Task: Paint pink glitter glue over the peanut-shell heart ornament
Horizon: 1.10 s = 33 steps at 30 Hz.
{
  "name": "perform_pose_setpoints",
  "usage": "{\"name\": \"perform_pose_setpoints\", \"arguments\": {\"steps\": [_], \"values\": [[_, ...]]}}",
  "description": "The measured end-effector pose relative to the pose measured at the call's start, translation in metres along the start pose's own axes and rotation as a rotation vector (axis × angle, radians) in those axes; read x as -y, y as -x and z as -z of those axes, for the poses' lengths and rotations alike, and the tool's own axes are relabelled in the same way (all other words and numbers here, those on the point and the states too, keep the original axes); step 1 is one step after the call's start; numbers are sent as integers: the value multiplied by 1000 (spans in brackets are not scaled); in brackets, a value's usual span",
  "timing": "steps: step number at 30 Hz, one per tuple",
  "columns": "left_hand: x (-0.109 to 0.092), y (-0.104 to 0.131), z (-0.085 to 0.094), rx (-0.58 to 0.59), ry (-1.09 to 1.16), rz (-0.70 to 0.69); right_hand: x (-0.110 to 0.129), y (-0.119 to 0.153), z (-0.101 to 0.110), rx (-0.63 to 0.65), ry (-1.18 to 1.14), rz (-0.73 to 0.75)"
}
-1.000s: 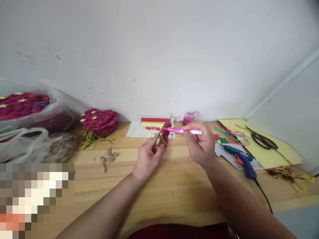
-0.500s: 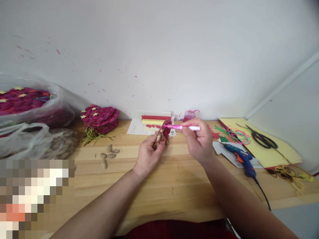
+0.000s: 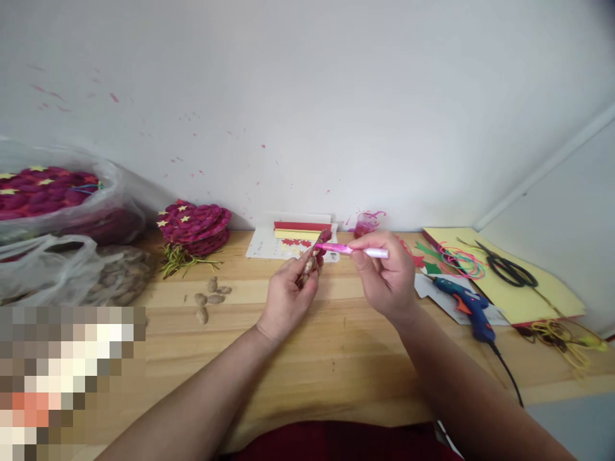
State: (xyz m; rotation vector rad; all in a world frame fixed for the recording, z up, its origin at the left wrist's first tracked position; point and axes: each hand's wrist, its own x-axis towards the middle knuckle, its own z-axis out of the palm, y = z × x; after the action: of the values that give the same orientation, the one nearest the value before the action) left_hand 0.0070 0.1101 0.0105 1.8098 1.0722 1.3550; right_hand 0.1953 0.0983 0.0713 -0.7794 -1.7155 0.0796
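Tilted nearly edge-on, a peanut-shell piece [image 3: 311, 264], partly magenta, is gripped between the thumb and fingers of my left hand [image 3: 289, 296]. My right hand [image 3: 385, 276] pinches a white brush [image 3: 377, 253] whose magenta-stained end touches or nearly touches the upper edge of the piece. Behind the hands a clear cup with magenta paint [image 3: 366, 224] stands by the wall. Small red and yellow stars [image 3: 295, 243] lie on a white sheet [image 3: 259, 243] beyond my left hand.
At left are a stack of magenta peanut pieces [image 3: 195, 227], loose peanuts [image 3: 211, 299] and plastic bags [image 3: 72, 256]. On the right lie a blue glue gun [image 3: 468, 304] with its cord, black scissors [image 3: 512, 270], yellow paper [image 3: 552, 288] and coloured cords [image 3: 461, 259].
The peanut piece has turned more edge-on in my left hand. My right hand and the brush have shifted slightly down and to the right.
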Motion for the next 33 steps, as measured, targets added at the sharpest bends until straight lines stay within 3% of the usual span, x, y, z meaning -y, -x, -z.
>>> {"name": "perform_pose_setpoints", "arguments": {"steps": [7,17,28,33], "values": [[1,0,0,12,106,89,2,0,-3,95,15,53],[2,-1,0,14,172,106,8,0,-5,132,53,103],[-1,0,-2,19,155,112,2,-1,-1,40,50,67],[-1,0,-2,20,215,166,3,1,-3,96,46,50]]}}
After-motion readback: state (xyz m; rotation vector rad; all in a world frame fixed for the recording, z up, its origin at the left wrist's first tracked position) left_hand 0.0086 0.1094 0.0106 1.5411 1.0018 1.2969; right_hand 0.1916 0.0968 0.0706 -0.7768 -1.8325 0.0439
